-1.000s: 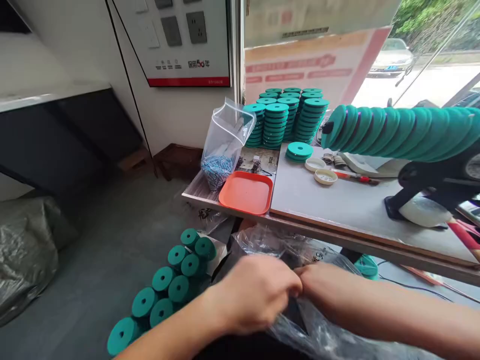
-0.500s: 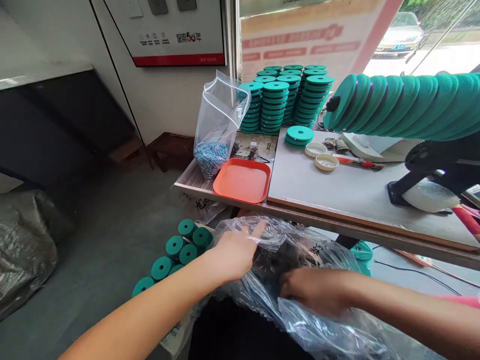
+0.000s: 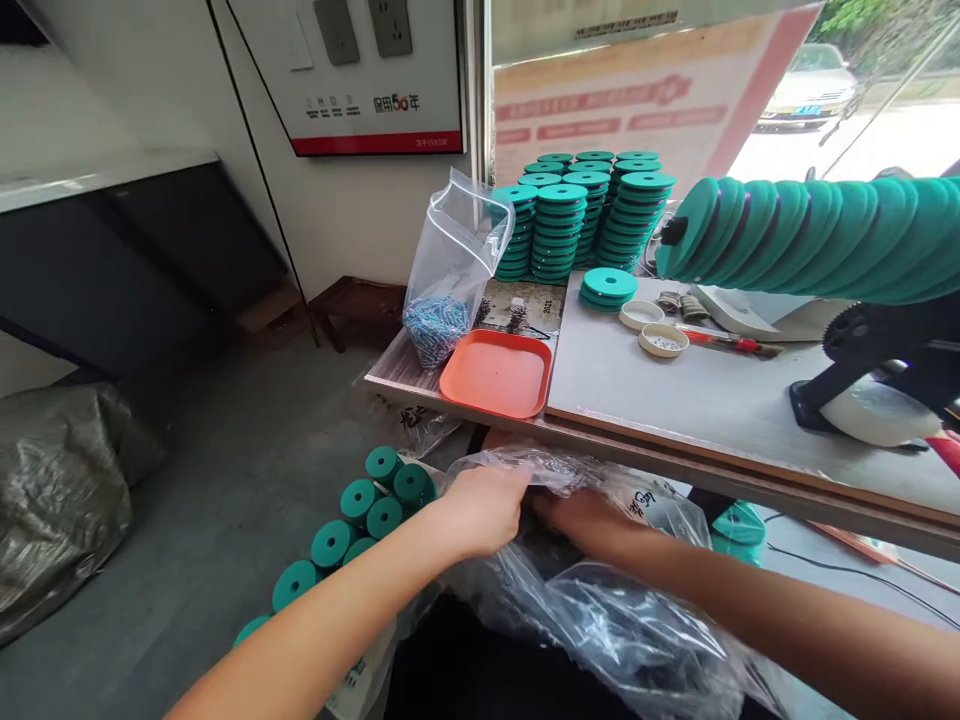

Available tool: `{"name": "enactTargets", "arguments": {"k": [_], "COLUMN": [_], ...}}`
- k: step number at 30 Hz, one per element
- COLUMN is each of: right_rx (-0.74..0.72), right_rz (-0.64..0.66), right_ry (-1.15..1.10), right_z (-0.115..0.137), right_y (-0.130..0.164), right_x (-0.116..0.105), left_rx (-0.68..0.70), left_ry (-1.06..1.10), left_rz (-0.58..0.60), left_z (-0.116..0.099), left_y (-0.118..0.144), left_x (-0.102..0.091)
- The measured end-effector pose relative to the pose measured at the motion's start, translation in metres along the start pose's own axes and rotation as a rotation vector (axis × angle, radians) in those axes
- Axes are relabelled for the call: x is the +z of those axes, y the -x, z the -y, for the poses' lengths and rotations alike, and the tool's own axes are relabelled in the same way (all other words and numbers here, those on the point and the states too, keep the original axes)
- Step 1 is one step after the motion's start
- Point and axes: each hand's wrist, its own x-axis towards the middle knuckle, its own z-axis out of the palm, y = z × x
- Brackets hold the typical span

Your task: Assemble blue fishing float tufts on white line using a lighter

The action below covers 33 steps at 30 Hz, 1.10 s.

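A large clear plastic bag lies bunched across my lap, below the table edge. My left hand is closed on the upper rim of this bag, its fingers folded over the film. Just to the right, my right hand reaches into the bag's dark mouth. Its fingers look curled, but the tips are hidden, so whatever they hold cannot be made out. Green spools stand in rows in a container on the floor, left of my left forearm.
An orange tray and a zip bag of blue-grey small parts sit on the table. Behind are stacked green spools. More discs hang on a horizontal rod at right. Two small round dishes lie near a brush.
My right hand has moved left and up, closer to my left hand. My left index finger, stretched out before, is now folded onto the bag's rim. The view has shifted slightly.
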Motion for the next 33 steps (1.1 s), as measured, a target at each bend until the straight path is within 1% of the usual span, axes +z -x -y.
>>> {"name": "enactTargets", "arguments": {"k": [3,4,6,7,8,10,11,12,14,16,18,20,21,23,25,27,29,31,32,33], "right_rx": [-0.106,-0.147,-0.178,-0.153,-0.124,-0.066,-0.049,-0.038,-0.022,-0.03,-0.063,-0.097,-0.115,-0.151,-0.199,-0.218,-0.21,-0.207,-0.219,-0.238], "right_rz": [0.039,0.055,0.068,0.084,0.094,0.124,0.134,0.141,0.121,0.058,0.012,0.044,0.064,0.064,0.019,0.027,0.101,0.172,0.2,0.233], "right_ry": [-0.015,-0.071,-0.289,-0.401,-0.509,-0.648,-0.691,-0.721,-0.744,-0.783,-0.84,-0.848,-0.821,-0.74,-0.682,-0.671,-0.688,-0.71,-0.709,-0.699], "right_z": [-0.006,-0.006,0.001,0.006,0.012,0.025,0.03,0.035,0.043,0.048,0.05,0.052,0.052,0.054,0.058,0.064,0.073,0.084,0.091,0.098], "right_y": [0.019,0.026,0.041,0.047,0.052,0.058,0.061,0.062,0.067,0.073,0.079,0.084,0.085,0.085,0.084,0.081,0.078,0.072,0.068,0.064], "right_x": [-0.025,-0.035,-0.053,-0.06,-0.066,-0.074,-0.077,-0.08,-0.087,-0.093,-0.097,-0.097,-0.095,-0.093,-0.095,-0.103,-0.113,-0.12,-0.121,-0.121], "left_rx": [0.019,0.03,0.054,0.044,0.017,-0.071,-0.114,-0.145,-0.159,-0.147,-0.088,0.014,0.064,0.129,0.134,0.086,0.024,-0.029,-0.043,-0.046], "left_ry": [0.133,0.181,0.282,0.391,0.545,0.906,1.068,1.188,1.31,1.433,1.565,1.666,1.696,1.725,1.71,1.641,1.537,1.418,1.333,1.219], "left_rz": [0.031,0.043,0.084,0.131,0.192,0.317,0.351,0.353,0.272,0.127,-0.03,-0.149,-0.178,-0.185,-0.186,-0.256,-0.356,-0.392,-0.432,-0.524], "left_z": [0.003,0.003,0.002,0.001,-0.001,-0.004,-0.006,-0.007,-0.01,-0.011,-0.011,-0.012,-0.014,-0.017,-0.02,-0.021,-0.019,-0.016,-0.015,-0.015], "left_y": [-0.003,-0.005,-0.01,-0.011,-0.012,-0.01,-0.007,-0.003,0.007,0.018,0.028,0.035,0.038,0.041,0.042,0.042,0.041,0.042,0.043,0.045], "left_x": [-0.003,-0.003,-0.002,0.0,0.002,0.006,0.008,0.011,0.015,0.019,0.023,0.026,0.026,0.027,0.026,0.023,0.016,0.005,-0.002,-0.01]}}
